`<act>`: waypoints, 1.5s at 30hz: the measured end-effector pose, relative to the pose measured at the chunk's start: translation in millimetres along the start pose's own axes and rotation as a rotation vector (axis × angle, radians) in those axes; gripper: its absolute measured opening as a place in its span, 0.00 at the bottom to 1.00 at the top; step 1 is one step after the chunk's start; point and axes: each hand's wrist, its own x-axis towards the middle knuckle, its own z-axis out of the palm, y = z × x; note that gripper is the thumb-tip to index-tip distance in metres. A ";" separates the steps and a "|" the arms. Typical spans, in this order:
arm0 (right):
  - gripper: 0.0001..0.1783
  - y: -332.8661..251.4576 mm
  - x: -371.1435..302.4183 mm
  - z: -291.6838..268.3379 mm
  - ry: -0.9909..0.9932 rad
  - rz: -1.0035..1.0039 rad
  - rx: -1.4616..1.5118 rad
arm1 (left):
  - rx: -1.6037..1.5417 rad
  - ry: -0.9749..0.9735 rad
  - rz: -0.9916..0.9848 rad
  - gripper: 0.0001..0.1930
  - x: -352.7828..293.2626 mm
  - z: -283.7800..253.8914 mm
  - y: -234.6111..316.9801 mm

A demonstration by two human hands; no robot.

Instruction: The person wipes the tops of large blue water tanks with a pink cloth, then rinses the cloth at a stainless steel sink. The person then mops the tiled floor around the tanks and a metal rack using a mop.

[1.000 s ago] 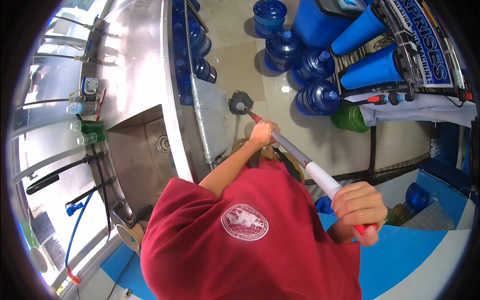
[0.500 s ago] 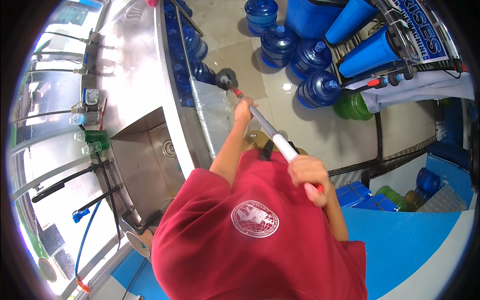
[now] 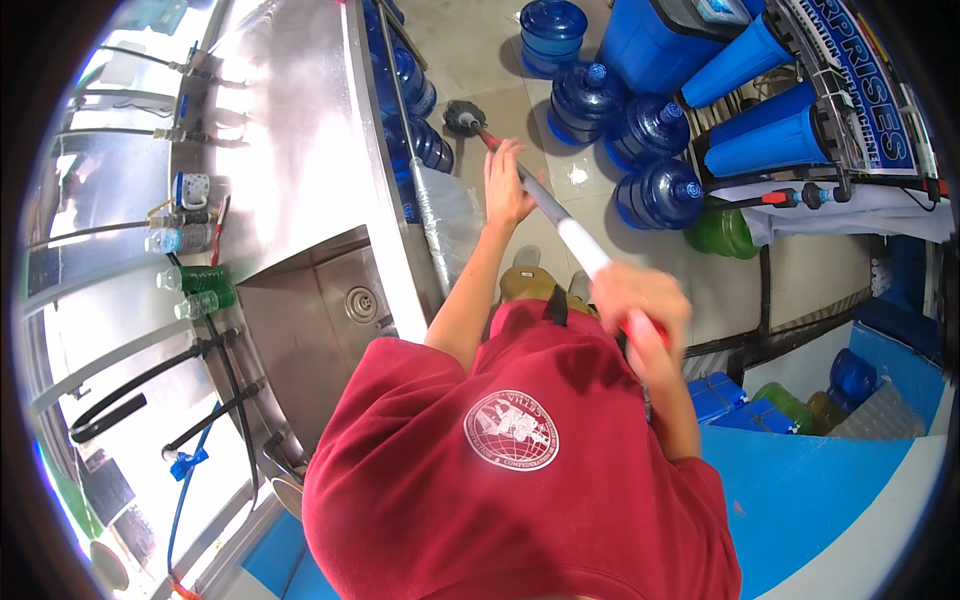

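A mop slants across the middle, its white and grey handle (image 3: 582,246) running from near right to far left. Its dark grey head (image 3: 463,117) rests on the tiled floor beside the blue bottles under the steel counter. Around the red upper end my right hand (image 3: 643,307) is closed; motion blurs it slightly. My left hand (image 3: 507,187) lies against the lower grey part, fingers stretched out and not wrapped round it. Clear plastic sheeting (image 3: 445,215) hangs at the counter's side, left of that hand.
Large blue water bottles (image 3: 658,195) and a green one (image 3: 725,232) stand right of the mop. Blue filter housings (image 3: 765,145) hang beyond them. The steel counter (image 3: 290,130) with its sink (image 3: 300,320) runs along the left. A blue surface (image 3: 800,490) lies at the near right.
The mop head has slid farther away along the floor. My left hand's fingers have loosened from the handle and straightened, while my right hand keeps its grip. The view has shifted a little.
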 end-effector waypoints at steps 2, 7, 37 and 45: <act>0.07 -46.7 -4.8 -1.5 0.060 -0.047 0.001 | -0.129 0.002 0.254 0.25 7.9 -16.3 19.4; 0.10 -86.2 2.3 -11.9 -0.111 -0.214 0.158 | -0.463 -0.504 0.345 0.11 -23.6 -6.8 66.8; 0.06 148.1 158.4 -92.0 0.275 0.036 0.070 | 0.159 -0.255 -0.100 0.48 151.5 25.5 -38.5; 0.14 -55.5 32.8 -204.4 0.211 -0.145 0.245 | -0.443 -1.009 0.165 0.26 133.5 100.8 84.0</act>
